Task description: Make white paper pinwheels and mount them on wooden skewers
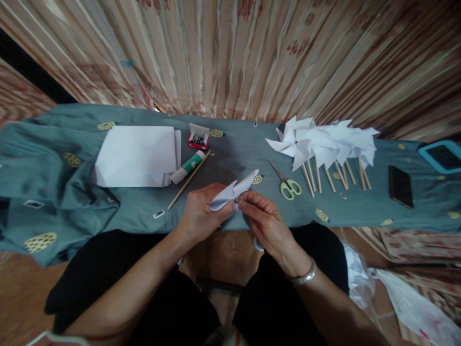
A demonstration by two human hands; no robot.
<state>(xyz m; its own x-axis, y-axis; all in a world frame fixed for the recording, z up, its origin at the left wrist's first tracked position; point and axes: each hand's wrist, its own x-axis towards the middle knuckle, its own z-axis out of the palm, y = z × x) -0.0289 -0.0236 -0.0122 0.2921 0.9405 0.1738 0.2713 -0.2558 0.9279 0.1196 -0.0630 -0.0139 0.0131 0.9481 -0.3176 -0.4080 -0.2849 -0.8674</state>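
Note:
A white paper pinwheel head (224, 196), folded and without a stick, is held just above the table's near edge. My left hand (205, 206) is closed around its left side. From the right, the fingers of my right hand (264, 216) pinch at its middle; a tiny dark thing, perhaps a pin, shows at the fingertips. A wooden stick (187, 181) lies left of my hands, against a glue stick (188, 166) with a green label. Behind it stands an open red box (198, 137) of small metal pins. Scissors (288, 186) with yellow-green handles lie right of my hands.
Several finished pinwheels (324, 142) on sticks lie overlapping at the back right. A stack of white paper (139, 156) sits on the left. A dark phone (401, 186) and a blue-framed device (441, 157) lie far right. A pleated curtain (223, 57) hangs behind the cloth-covered table (237, 144).

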